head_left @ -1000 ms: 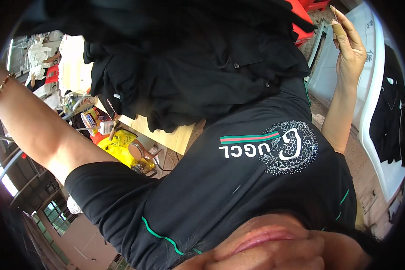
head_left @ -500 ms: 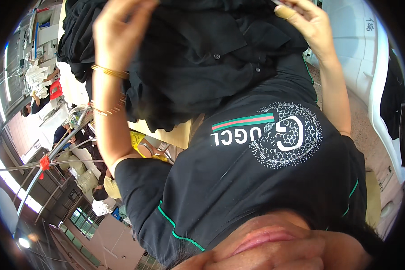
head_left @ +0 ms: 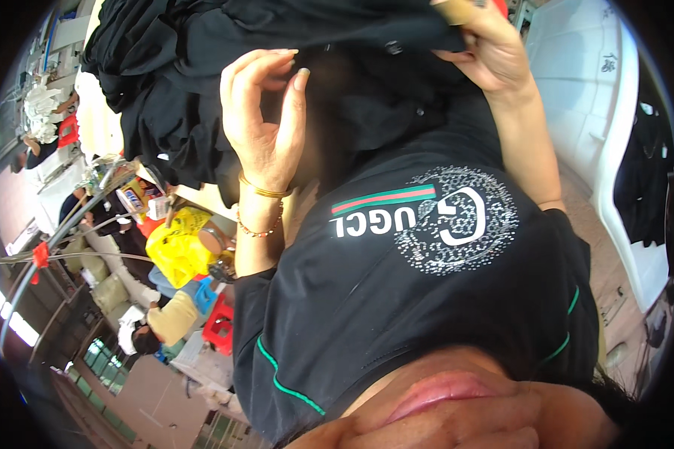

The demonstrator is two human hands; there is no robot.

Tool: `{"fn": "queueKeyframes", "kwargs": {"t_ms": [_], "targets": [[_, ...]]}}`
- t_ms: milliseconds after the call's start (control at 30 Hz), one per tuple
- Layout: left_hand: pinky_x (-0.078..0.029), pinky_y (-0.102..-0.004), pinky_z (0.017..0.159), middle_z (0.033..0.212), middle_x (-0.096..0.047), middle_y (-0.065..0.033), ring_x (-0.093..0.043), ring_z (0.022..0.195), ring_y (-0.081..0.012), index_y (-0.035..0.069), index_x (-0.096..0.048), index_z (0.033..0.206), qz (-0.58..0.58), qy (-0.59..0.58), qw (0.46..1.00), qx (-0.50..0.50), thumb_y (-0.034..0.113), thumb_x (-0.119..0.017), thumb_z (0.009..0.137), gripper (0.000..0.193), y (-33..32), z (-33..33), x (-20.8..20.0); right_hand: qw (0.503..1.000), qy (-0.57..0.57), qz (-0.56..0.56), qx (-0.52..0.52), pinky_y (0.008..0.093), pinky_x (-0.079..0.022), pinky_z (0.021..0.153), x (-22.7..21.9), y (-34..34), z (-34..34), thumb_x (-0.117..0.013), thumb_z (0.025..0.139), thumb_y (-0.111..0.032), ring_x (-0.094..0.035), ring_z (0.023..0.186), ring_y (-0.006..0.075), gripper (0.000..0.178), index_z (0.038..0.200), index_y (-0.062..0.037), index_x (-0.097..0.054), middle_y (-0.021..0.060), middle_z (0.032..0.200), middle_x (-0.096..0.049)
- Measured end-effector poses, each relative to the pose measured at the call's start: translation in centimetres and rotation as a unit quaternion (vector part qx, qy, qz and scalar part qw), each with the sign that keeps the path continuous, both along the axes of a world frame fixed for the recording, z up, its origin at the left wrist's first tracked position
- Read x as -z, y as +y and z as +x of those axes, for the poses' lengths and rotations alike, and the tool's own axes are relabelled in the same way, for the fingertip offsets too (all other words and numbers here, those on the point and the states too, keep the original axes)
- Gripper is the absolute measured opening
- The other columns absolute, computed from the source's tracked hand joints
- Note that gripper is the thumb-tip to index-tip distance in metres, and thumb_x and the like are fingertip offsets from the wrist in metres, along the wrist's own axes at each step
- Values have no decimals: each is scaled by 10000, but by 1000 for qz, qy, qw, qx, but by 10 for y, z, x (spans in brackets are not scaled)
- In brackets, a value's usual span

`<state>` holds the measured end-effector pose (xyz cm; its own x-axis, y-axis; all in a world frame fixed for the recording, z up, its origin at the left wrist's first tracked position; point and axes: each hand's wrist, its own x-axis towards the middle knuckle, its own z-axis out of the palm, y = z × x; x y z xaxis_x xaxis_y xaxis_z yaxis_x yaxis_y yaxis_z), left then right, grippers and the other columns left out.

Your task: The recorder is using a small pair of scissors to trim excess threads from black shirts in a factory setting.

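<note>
A heap of black garments point(head_left: 202, 67) fills the top of the view, above my black shirt with its green trim point(head_left: 397, 299). My left hand point(head_left: 266, 123), with a gold bangle and a bead bracelet at the wrist, is raised in front of the dark cloth, fingers spread and curled, holding nothing. My right hand point(head_left: 490, 52) is up at the top right, its fingers pinched on a fold of the black garment; a small tan thing shows at its fingertips, too cut off to identify.
A white plastic chair point(head_left: 614, 150) stands at the right with dark cloth on it. At the left are a yellow bag point(head_left: 176, 243), a red stool point(head_left: 219, 329), a pale wooden table edge point(head_left: 202, 196) and other people seated at work point(head_left: 41, 127).
My left arm swung in from the far left and rose in front of the garments. My right hand moved from the open right side up onto the black cloth.
</note>
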<state>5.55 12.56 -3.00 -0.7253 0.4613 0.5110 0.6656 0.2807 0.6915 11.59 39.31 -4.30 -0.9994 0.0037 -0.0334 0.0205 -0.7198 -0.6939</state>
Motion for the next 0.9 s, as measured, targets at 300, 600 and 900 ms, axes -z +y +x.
{"fn": "queueKeyframes", "kwargs": {"t_ms": [300, 600, 900], "targets": [[-467, -373, 1017, 1305, -543, -147, -550, 1213, -318, 42, -568, 1326, -62, 192, 973, -115, 156, -891, 779, 646, 24, -37, 1, 966, 185, -172, -54, 218, -246, 446, -37, 1, 17, -605, 1019, -362, -319, 438, 57, 335, 831, -88, -564, -35, 632, -456], [-499, -363, 996, 1120, -723, -74, -691, 1035, -255, 57, -718, 1076, -57, 178, 975, -118, 51, -772, 875, 208, -9, -73, -9, 951, 215, -206, -80, 209, -262, 442, -63, 15, 21, -644, 993, -401, -354, 456, 49, 338, 975, -63, -637, 6, 748, -535], [-469, -238, 975, 1131, -679, -30, -614, 1057, -100, -7, -640, 1186, 225, -79, 970, 40, 24, -624, 1019, 171, -41, -51, -31, 952, 108, -285, 1, 235, -249, 431, -59, 33, -13, -684, 966, -283, -287, 447, 83, 290, 814, -59, -581, -5, 638, -440]]}}
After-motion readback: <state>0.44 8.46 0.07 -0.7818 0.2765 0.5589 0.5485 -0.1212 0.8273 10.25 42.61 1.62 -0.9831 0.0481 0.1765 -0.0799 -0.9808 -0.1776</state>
